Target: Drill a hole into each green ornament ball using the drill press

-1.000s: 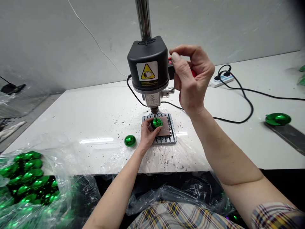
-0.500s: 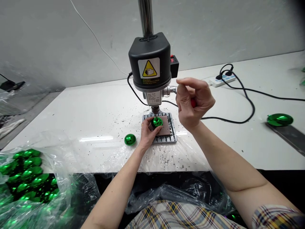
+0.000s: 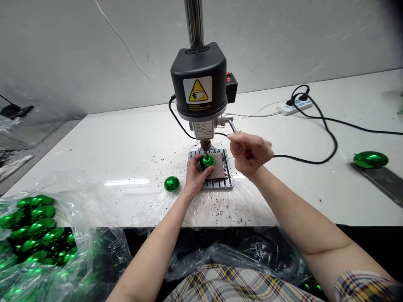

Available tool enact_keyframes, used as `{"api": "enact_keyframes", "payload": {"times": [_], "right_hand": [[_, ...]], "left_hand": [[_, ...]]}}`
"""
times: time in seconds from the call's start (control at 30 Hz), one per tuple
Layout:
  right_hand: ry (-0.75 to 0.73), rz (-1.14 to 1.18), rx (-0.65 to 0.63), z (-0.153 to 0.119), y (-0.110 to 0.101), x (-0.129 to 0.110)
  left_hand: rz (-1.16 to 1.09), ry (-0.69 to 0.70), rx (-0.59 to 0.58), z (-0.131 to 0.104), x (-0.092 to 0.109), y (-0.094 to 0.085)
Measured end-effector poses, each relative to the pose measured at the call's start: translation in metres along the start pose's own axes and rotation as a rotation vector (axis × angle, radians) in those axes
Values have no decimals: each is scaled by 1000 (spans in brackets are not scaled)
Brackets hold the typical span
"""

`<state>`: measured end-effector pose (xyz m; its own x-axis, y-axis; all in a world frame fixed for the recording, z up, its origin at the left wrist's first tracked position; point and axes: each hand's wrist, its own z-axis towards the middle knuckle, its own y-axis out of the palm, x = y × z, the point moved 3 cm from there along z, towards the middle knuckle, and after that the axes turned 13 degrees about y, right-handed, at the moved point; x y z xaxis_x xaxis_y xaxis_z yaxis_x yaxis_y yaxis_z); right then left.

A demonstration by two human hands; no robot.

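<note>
Beneath the chuck of a black and silver bench drill press (image 3: 199, 84), a shiny green ball ornament (image 3: 208, 161) rests on a brownish pad (image 3: 219, 167) over the slotted metal base (image 3: 217, 184). My left hand (image 3: 197, 176) is closed around the ornament's left and near sides, thumb at the front. The drill tip meets the top of the ornament, though how deep it sits I cannot tell. My right hand (image 3: 251, 153) is wrapped round the press's feed lever (image 3: 232, 124); a bit of its red knob shows between the fingers.
Another green ornament (image 3: 171, 183) lies left of the base. A clear plastic bag (image 3: 80, 209) full of green ornaments is at the left. One more green ornament (image 3: 370, 160) sits by a dark flat bar (image 3: 378, 182) at right. A power strip (image 3: 294, 107) and black cable lie behind; dark shavings dot the table.
My right hand has moved down and slightly left, bringing the feed lever down with it. My left hand and the ornament stay in place.
</note>
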<state>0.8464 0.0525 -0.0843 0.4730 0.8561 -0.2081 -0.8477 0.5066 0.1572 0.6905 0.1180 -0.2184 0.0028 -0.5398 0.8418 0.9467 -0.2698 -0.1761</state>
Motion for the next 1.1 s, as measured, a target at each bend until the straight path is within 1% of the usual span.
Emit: {"api": "enact_keyframes", "payload": {"times": [0.07,0.13,0.23,0.33,0.37,0.43,0.47,0.5,0.53,0.57,0.63,0.7,0.73,0.77,0.83,0.9,0.97,1.03,1.1], "right_hand": [[33,-4,-8,2,2,-2],[129,1,52,14,6,-4],[304,32,130,47,16,-3],[498,92,107,82,25,12],[569,109,87,90,27,20],[701,104,37,100,28,35],[752,88,14,101,28,41],[783,72,-7,102,27,45],[795,58,-30,101,27,47],[785,53,-43,100,26,47],[726,78,-43,99,26,44],[660,131,-5,99,25,40],[635,157,18,99,25,38],[616,176,36,99,26,37],[595,178,64,100,27,35],[588,175,82,100,28,35],[584,195,106,100,28,34],[589,214,120,100,29,32],[609,222,113,100,29,31]], "left_hand": [[15,-27,-1,0,1,0],[18,-48,0,-1,2,1],[-18,-80,12,1,4,3],[-34,-87,48,1,12,3],[4,-73,71,-1,17,2],[167,-2,117,-10,32,-3],[270,54,122,-18,42,-5],[364,120,102,-29,53,-7],[436,191,54,-42,63,-8],[484,265,-26,-59,72,-9],[557,410,-242,-95,88,-8],[658,550,-438,-130,99,-9],[708,607,-496,-144,102,-12],[742,646,-523,-154,104,-15],[746,669,-523,-164,105,-24],[715,668,-538,-166,105,-33],[704,677,-601,-170,104,-38],[712,676,-689,-177,104,-42],[719,651,-735,-185,104,-47]]}}
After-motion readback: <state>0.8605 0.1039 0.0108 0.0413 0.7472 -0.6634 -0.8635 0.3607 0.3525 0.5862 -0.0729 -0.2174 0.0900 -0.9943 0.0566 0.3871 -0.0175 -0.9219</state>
